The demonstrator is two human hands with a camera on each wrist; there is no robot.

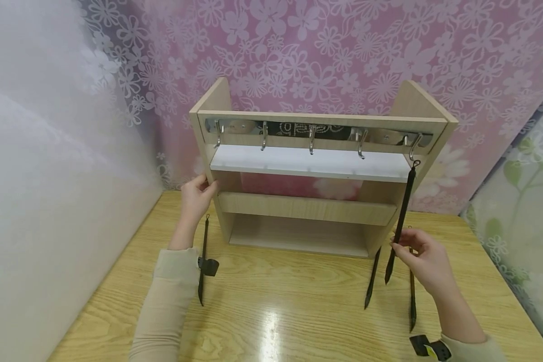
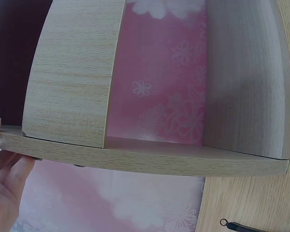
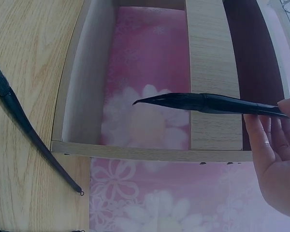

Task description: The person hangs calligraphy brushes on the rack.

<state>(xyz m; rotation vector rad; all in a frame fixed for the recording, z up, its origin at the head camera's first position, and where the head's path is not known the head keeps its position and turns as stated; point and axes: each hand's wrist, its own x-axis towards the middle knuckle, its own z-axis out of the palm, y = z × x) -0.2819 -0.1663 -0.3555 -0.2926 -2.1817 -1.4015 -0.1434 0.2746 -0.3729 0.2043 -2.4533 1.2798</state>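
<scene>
A small wooden shelf rack [image 1: 307, 207] stands upright on the table, with a strip of metal hooks along its top front. My left hand [image 1: 195, 198] grips its left side panel; in the left wrist view the fingers [image 2: 19, 174] lie along the outer face and the thumb on the inner side. Between thumb and fingers, my right hand [image 1: 427, 259] pinches a dark calligraphy brush [image 1: 405, 201], bristles down. The brush's cord loop is right at the lower tip of the rightmost hook [image 1: 415, 147]. In the right wrist view the bristle head [image 3: 169, 100] overlaps the rack.
Two more brushes lie on the table at the right, one dark brush [image 1: 372, 281] near the rack's corner and one brown brush [image 1: 412, 296] below my right hand. Another brush [image 1: 203, 256] lies left, partly behind my left wrist. A white wall [image 1: 72, 151] borders the left.
</scene>
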